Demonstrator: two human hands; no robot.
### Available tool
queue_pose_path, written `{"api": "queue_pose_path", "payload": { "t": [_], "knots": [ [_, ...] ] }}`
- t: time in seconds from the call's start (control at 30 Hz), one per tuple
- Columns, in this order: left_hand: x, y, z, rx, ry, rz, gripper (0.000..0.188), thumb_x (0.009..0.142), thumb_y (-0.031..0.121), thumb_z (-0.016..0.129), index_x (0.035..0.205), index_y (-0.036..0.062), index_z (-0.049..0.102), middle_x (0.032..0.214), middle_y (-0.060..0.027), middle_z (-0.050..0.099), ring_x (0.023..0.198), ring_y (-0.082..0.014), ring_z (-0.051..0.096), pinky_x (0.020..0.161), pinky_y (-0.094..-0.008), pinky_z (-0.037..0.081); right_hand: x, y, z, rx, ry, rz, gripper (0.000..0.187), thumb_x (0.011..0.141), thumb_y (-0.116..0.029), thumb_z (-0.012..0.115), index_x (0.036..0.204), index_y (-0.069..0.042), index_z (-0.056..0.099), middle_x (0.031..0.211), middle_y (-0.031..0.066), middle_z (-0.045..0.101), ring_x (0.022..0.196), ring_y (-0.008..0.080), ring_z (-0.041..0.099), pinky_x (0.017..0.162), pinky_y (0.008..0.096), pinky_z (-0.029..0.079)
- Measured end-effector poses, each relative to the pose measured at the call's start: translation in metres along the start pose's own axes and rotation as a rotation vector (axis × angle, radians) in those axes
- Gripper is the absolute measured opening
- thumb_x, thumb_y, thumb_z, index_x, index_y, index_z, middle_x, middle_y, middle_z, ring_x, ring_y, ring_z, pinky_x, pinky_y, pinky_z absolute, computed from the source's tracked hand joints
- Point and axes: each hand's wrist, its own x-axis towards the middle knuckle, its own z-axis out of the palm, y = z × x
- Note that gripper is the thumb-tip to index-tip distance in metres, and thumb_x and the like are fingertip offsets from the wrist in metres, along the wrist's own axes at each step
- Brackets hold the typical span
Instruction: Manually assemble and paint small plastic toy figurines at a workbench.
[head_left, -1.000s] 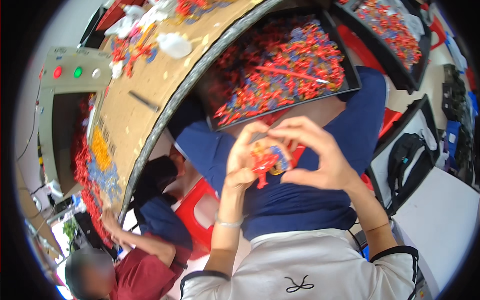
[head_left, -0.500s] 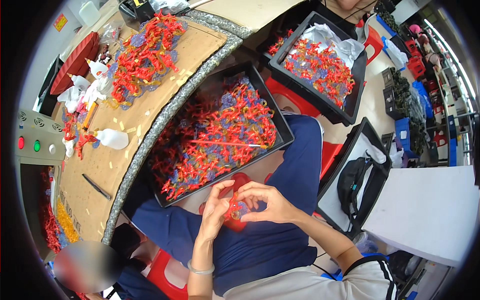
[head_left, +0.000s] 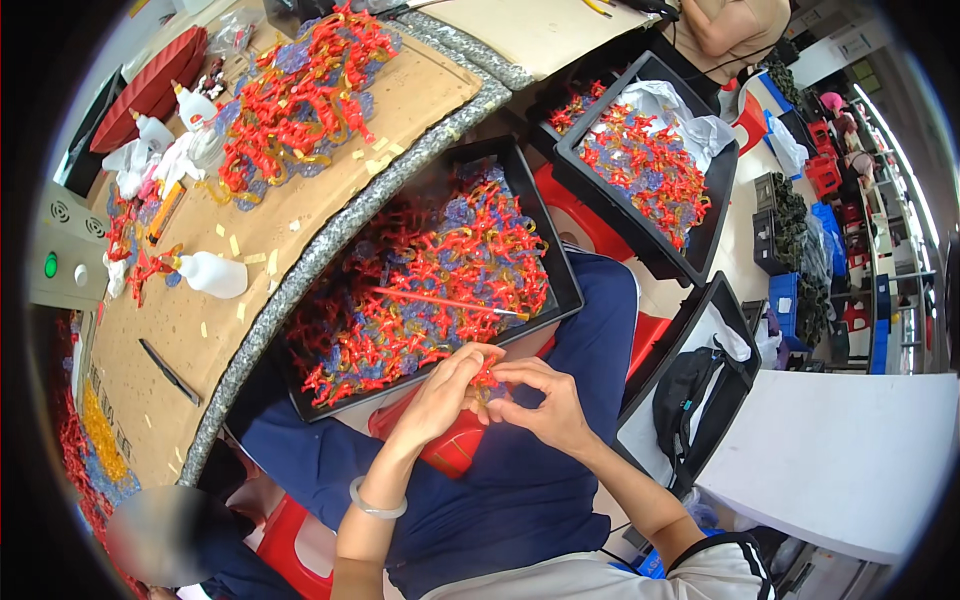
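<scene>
Above my lap, both hands hold one small red plastic figurine with a translucent purple part [head_left: 489, 384]. My left hand [head_left: 440, 398] has its fingers closed against the figurine's left side and partly covers it. My right hand [head_left: 550, 402] pinches it from the right between thumb and fingers. Just beyond my hands is a black tray [head_left: 572, 285] heaped with similar red, purple and amber pieces. Across that heap lies a thin brush [head_left: 440, 300] with a red handle and a pale tip.
The cardboard-topped table [head_left: 330, 190] at left bears a figurine pile [head_left: 300, 105], a white squeeze bottle [head_left: 213, 275] and a black pen [head_left: 170, 371]. A second black tray [head_left: 705, 255] of pieces stands at far right, near another person [head_left: 730, 30]. A black bag [head_left: 685, 395] lies in a bin.
Both hands have moved up, nearer the tray, with the figurine between them. My left fingers now close further over it. The whole view has shifted slightly, showing more of the other person.
</scene>
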Motion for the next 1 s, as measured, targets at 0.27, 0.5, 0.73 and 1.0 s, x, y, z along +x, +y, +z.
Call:
{"api": "queue_pose_path", "payload": {
  "t": [0.27, 0.5, 0.73, 1.0],
  "knots": [
    [-0.019, 0.003, -0.019, -0.134, -0.081, 0.092, 0.057, 0.101, 0.047, 0.023, 0.131, 0.0019, 0.038, 0.095, -0.0222, 0.066, 0.063, -0.0219, 0.066, 0.05, -0.0236, 0.051, 0.011, 0.005, -0.004, 0.737, 0.043, 0.366, 0.03, 0.091, -0.012, 0.058, 0.114, 0.007, 0.058, 0.107, 0.0162, 0.065, 0.094, 0.0185, 0.064, 0.085, 0.0297, 0.05],
    [-0.036, 0.004, -0.082, 0.654, 0.777, 0.355, 0.025, 0.095, 0.017, 0.049, 0.111, -0.0016, 0.056, 0.082, -0.0138, 0.067, 0.066, -0.0179, 0.065, 0.056, -0.0296, 0.048, 0.107, -0.005, -0.225, 0.624, 0.689, -0.153, 0.034, 0.094, -0.016, 0.052, 0.115, 0.011, 0.05, 0.118, 0.0258, 0.057, 0.114, 0.0306, 0.056, 0.101, 0.0397, 0.046],
    [-0.06, -0.028, -0.131, 0.978, 1.185, 0.382, 0.024, 0.078, 0.003, 0.061, 0.102, -0.0005, 0.062, 0.085, -0.0165, 0.066, 0.076, -0.029, 0.065, 0.072, -0.0375, 0.051, 0.123, -0.026, -0.077, -0.272, 0.403, -0.135, 0.019, 0.088, -0.016, 0.063, 0.1, -0.002, 0.069, 0.098, 0.0039, 0.068, 0.071, 0.0086, 0.057, 0.064, 0.0211, 0.046],
    [-0.026, -0.01, -0.128, 1.123, 1.261, 0.482, 0.048, 0.07, 0.004, 0.072, 0.115, 0.0037, 0.056, 0.105, -0.0193, 0.058, 0.094, -0.0376, 0.057, 0.084, -0.0426, 0.047, 0.12, 0.036, 0.03, -0.959, -0.131, -0.148, 0.02, 0.069, -0.01, 0.075, 0.085, -0.001, 0.067, 0.077, 0.0174, 0.061, 0.075, 0.0346, 0.062, 0.066, 0.0436, 0.049]
  ]
}}
